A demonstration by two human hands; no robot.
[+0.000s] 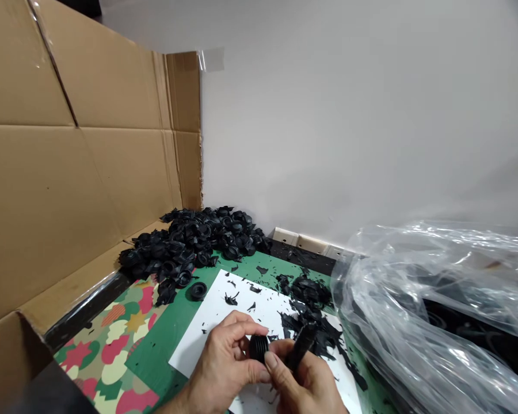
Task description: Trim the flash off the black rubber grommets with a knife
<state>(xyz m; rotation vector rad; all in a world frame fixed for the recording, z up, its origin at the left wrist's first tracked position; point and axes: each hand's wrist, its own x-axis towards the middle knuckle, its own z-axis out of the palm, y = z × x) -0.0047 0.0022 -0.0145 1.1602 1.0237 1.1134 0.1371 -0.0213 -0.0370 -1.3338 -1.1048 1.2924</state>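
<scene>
My left hand (pixel 227 359) is closed around a small black ribbed rubber part (pixel 259 347), pinching it between thumb and fingers over a white sheet (pixel 207 328). My right hand (pixel 304 379) grips a black-handled tool (pixel 301 344), its thumb pressed against the rubber part. Black trimmings (pixel 308 310) lie scattered on the sheet just beyond my hands. A heap of the same black rubber parts (pixel 194 241) sits at the back left. One single part (pixel 197 291) lies apart near the sheet's corner.
A tall cardboard wall (pixel 69 172) closes off the left side and back corner. A big clear plastic bag (pixel 435 310) bulges at the right. Under the sheet lie a green mat (pixel 164 333) and a colourful patterned surface (pixel 112 351). A grey wall stands behind.
</scene>
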